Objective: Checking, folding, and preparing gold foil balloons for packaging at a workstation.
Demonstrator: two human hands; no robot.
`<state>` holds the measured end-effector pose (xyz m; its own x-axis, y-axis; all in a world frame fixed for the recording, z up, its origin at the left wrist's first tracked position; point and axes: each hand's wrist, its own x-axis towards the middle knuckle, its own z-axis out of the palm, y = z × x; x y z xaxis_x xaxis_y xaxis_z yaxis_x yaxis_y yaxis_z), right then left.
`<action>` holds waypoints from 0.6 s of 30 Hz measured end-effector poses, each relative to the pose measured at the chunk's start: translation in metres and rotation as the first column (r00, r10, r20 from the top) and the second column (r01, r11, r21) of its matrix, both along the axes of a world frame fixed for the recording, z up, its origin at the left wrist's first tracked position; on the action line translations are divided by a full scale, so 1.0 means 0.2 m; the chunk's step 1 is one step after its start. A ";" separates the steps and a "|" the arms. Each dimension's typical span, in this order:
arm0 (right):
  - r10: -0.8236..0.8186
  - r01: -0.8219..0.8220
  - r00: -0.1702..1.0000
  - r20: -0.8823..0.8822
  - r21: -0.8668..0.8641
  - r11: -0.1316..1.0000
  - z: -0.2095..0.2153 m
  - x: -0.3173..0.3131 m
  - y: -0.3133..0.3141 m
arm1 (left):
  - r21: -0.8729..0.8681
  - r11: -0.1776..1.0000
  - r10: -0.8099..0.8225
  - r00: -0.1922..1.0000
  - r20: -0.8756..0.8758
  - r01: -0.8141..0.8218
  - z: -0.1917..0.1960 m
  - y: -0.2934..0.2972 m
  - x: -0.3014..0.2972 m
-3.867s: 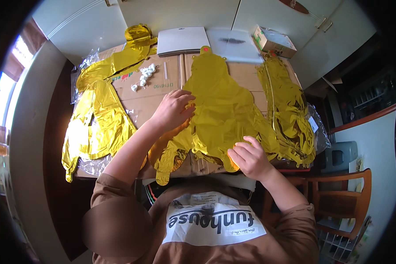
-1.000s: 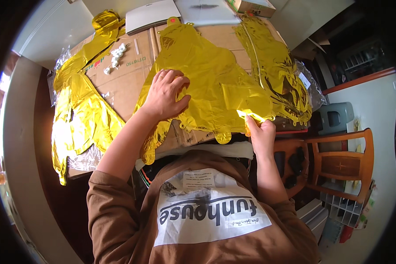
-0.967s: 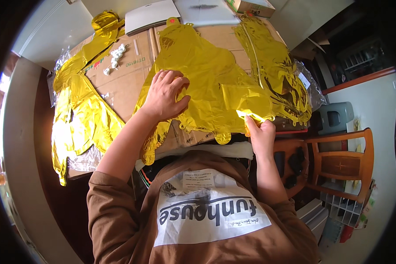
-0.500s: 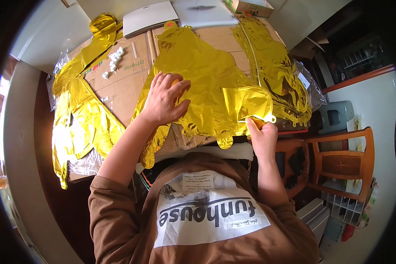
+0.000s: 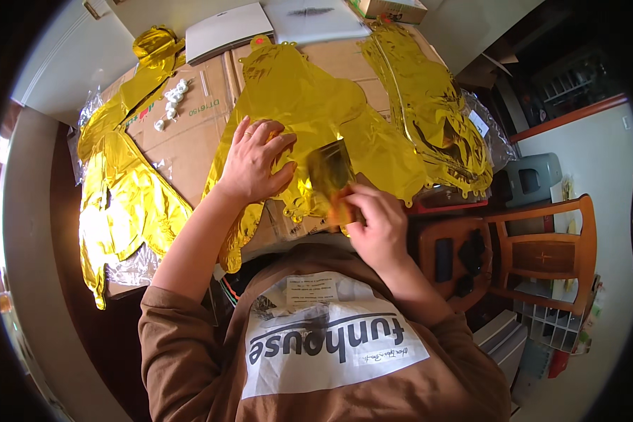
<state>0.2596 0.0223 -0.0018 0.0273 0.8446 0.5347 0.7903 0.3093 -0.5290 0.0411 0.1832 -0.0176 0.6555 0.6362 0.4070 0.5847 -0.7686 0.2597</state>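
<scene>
A flat, uninflated gold foil balloon [image 5: 295, 91] lies across the middle of the table. On its left part rests my left hand [image 5: 257, 160], fingers apart and bent, pressing on the foil. My right hand [image 5: 378, 224] pinches the balloon's near right end, which is lifted and turned over toward the left as a dark, shiny flap [image 5: 330, 167]. That flap is a little smeared by motion. Small round tabs stick out along the balloon's edges.
More gold foil lies at the left [image 5: 130, 190] and right [image 5: 439, 105] of the table. Cardboard [image 5: 197, 137] covers the tabletop, with a string of small white pieces [image 5: 170, 105] on it. A white flat box [image 5: 225, 32] stands behind. A wooden chair [image 5: 541, 253] is at the right.
My right hand has moved left and lifted the balloon's right end, folding it over toward the middle. My left hand stays on the foil. The whole view has shifted slightly.
</scene>
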 end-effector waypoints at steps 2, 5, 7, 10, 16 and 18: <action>0.148 -0.144 0.985 0.091 -0.058 0.988 -0.01 -0.01 0.01 | 0.009 1.000 0.015 1.000 -0.023 -0.014 -0.01 0.00 0.00; 0.369 -0.369 0.929 -0.030 -0.178 0.913 0.06 0.03 0.03 | -0.010 1.000 0.028 0.999 -0.039 -0.028 0.00 -0.01 0.00; 0.440 -0.467 0.882 -0.168 -0.192 0.863 0.05 0.15 0.07 | -0.012 0.999 0.032 0.998 -0.046 -0.032 0.00 -0.01 0.00; 0.191 -0.181 0.977 0.093 -0.103 0.978 -0.07 0.33 0.23 | -0.019 0.999 0.032 0.999 -0.044 -0.033 0.00 -0.01 0.00; 0.258 -0.213 0.888 0.380 -0.155 0.965 -0.14 0.29 0.36 | -0.025 0.999 0.035 0.998 -0.052 -0.036 0.00 -0.01 0.01; 0.248 -0.204 0.865 0.437 -0.145 0.968 -0.14 0.28 0.35 | -0.021 0.999 0.033 0.998 -0.047 -0.034 0.00 -0.01 0.00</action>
<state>0.3160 0.0927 -0.0301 -0.3941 0.8439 0.3641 0.8629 0.4761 -0.1695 0.0416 0.1821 -0.0177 0.6517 0.6665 0.3622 0.6220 -0.7428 0.2477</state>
